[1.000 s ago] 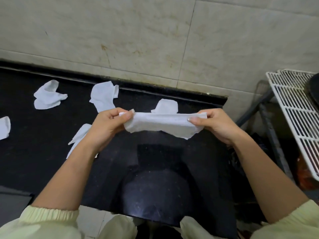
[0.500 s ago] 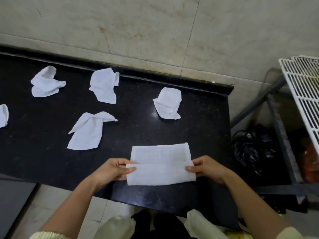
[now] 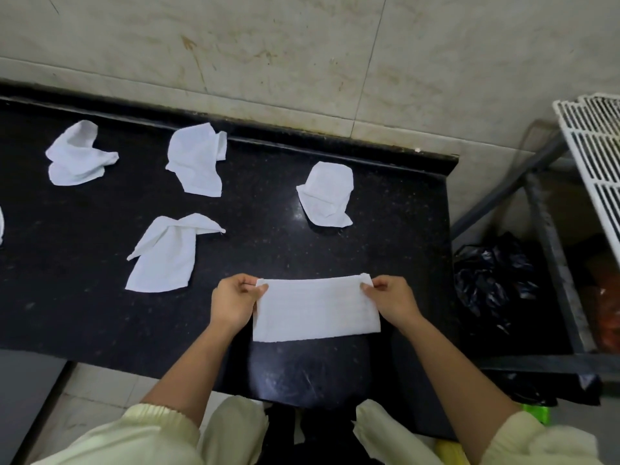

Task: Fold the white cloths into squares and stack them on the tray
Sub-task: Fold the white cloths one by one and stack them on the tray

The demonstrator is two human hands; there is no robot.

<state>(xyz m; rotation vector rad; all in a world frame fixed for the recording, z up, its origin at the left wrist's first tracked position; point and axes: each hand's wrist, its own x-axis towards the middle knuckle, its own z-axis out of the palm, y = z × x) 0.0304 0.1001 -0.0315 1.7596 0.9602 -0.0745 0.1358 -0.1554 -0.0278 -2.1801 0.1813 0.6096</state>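
A white cloth (image 3: 315,308), folded in half into a flat rectangle, lies on the black counter (image 3: 84,310) near its front edge. My left hand (image 3: 233,302) pinches its far left corner and my right hand (image 3: 391,298) pinches its far right corner. Several crumpled white cloths lie loose farther back: one at the back left (image 3: 79,155), one behind the middle (image 3: 198,159), one nearer on the left (image 3: 167,253) and one behind the folded cloth (image 3: 327,196). No tray is in view.
A tiled wall (image 3: 302,62) rises behind the counter. To the right stand a white wire rack (image 3: 593,156) on a dark metal frame (image 3: 550,263) and a black plastic bag (image 3: 493,280). The counter ends just right of the folded cloth.
The cloth came down from mid-air onto the counter. Its near edge was then carried over to the far edge, so it now lies folded in half, both hands at the far corners.
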